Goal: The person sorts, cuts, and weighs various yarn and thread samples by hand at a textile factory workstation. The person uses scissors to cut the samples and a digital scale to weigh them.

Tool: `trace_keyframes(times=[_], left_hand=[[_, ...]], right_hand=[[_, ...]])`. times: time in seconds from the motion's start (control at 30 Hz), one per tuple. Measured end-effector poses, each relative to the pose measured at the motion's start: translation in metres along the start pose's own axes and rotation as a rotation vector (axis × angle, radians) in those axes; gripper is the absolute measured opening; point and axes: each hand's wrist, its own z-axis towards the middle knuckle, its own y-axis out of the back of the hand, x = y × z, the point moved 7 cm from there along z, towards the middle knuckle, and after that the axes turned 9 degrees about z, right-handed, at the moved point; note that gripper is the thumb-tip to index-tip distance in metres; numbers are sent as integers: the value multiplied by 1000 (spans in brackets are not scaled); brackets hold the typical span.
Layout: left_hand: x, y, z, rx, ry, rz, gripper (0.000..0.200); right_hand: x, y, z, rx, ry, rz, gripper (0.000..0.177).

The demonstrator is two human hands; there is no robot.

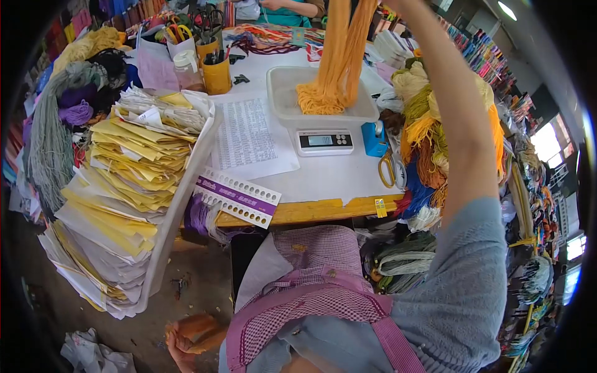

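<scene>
A long skein of orange thread [336,56] hangs from the top edge, its lower end heaped in a clear plastic tub [283,112]. My raised right hand [392,2] holds the skein from above; the frame cuts off its fingers. The tub rests on a digital scale [324,143] with a small lit display. Low on the left, beside my apron, my left hand [180,345] is closed around a smaller bundle of orange thread [208,334].
A white bin [177,221] of yellow and white paper packets stands left. On the table lie a printed sheet [245,133], a purple-striped card with holes [239,198], scissors [387,170] and a blue box [374,139]. Coloured skeins [429,130] crowd the right; another person [292,9] sits opposite.
</scene>
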Motion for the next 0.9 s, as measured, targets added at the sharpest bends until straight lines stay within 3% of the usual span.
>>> trace_keyframes(times=[0.03,0.1,0.13,0.17,0.23,0.27,0.33,0.43,0.53,0.57,0.63,0.67,0.73,0.77,0.8,0.87,0.9], left_hand=[[-7,-24,-9,-310,-18,-79,52],[-25,-57,-9,-170,-133,-21,60],[-25,-54,-6,-54,-152,-35,78],[-25,-59,-8,-61,-151,-35,78],[-43,-115,-7,247,-267,23,85],[-49,-140,-7,323,-278,57,93],[-53,-184,-6,490,-312,54,97],[-63,-266,-2,896,-304,95,80],[-87,-342,0,982,-447,156,62],[-94,-368,-2,951,-497,152,53],[-97,-390,4,872,-545,190,53],[-92,-389,10,758,-476,200,56],[-85,-418,9,627,-433,287,65],[-89,-452,7,607,-454,364,69],[-87,-469,8,663,-499,652,72],[-86,-506,2,706,-816,1217,78],[-84,-525,-8,678,-1098,1484,79]], right_hand=[[-38,-1,1,36,-7,-136,15],[-119,-11,-22,223,308,-545,29],[-153,-18,-47,292,487,-658,38],[-155,-22,-84,202,410,-730,41],[-159,-25,-137,177,109,-641,39],[-157,-24,-162,178,102,-640,39],[-147,-26,-202,170,281,-710,55],[-157,-19,-242,153,387,-692,60],[-140,-15,-267,178,458,-724,59],[-131,-16,-276,162,510,-783,57],[-116,-14,-292,125,512,-781,51],[-110,-14,-303,93,517,-780,45],[-110,-29,-330,246,404,-472,29],[-108,-43,-344,354,231,-285,23],[-102,-62,-360,454,56,-94,19],[-80,-100,-390,592,5,284,21],[-80,-111,-402,670,-93,399,26]])
